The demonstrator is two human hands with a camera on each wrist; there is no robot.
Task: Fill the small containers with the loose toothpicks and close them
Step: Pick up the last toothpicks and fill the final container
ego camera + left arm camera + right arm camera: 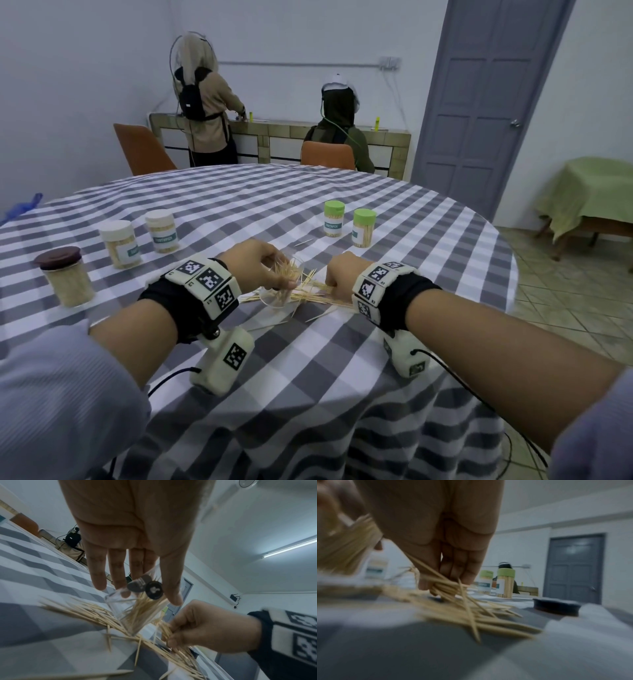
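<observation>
- The left hand (255,265) holds a clear plastic container (137,609), tilted on the checked-cloth worktop (308,359), fingers and thumb round it.
- The right hand (342,274) pinches thin wooden toothpicks (447,586) from the loose pile (318,296) beside the container.

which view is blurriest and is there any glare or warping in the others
Right wrist view is blurriest: the right hand and loose toothpicks are smeared, the foreground cloth soft. Left wrist view is sharper on the clear container, with glare from a ceiling tube light. Head view is sharp but wide-angle, bowing the door and the table edge.
</observation>
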